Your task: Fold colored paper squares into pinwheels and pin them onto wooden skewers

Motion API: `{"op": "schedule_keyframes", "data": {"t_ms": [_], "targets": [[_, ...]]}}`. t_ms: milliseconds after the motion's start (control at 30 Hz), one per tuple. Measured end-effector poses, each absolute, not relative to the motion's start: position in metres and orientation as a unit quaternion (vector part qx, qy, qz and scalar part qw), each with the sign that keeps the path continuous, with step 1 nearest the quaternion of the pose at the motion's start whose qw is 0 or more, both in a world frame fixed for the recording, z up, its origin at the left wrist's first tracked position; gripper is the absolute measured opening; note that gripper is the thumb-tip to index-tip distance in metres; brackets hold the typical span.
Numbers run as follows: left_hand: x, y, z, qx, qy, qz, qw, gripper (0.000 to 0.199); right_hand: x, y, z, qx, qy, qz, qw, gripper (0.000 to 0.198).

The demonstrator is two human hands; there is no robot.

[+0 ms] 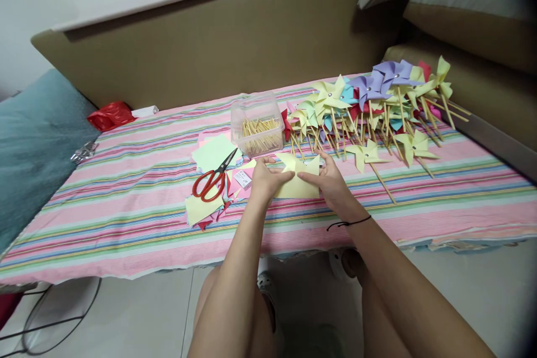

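Between both hands is a pale yellow paper square (298, 187), cut at its upper side, with points standing up there. My left hand (268, 178) grips its left part, thumb pressed near the middle. My right hand (331, 182) holds the right part, its thumb also near the centre. Just left of my left hand lie red-handled scissors (212, 179), resting on stacked coloured paper (203, 207). A small white printed packet (243, 179) sits between the scissors and my left hand. Behind my hands, a clear plastic box (257, 123) contains many short wooden sticks (260, 133).
A heap of finished paper pinwheels (369, 95) on sticks spreads to the right, with a yellow pinwheel (366, 155) in front. Striped cloth (126, 201) covers the surface. A red plastic bag (111, 116) and a blue cushion (46, 134) are at left. A brown backrest (210, 45) rises behind.
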State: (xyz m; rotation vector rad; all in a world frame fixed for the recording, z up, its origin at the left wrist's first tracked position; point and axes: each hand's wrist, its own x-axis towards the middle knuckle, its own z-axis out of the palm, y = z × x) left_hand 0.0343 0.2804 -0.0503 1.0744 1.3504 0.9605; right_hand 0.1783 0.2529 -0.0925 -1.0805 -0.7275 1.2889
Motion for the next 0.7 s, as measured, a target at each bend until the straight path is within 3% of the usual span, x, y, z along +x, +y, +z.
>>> {"op": "schedule_keyframes", "data": {"t_ms": [433,700], "targets": [[0.029,0.279,-0.044,0.488,0.566,0.358,0.560,0.065,0.186,0.253,-0.090,-0.467,-0.381,0.573,0.556,0.095],[0.028,0.291,-0.043,0.315,0.552,0.562,0.529,0.049,0.187,0.245,-0.078,-0.414,-0.387,0.513,0.645,0.076]]}}
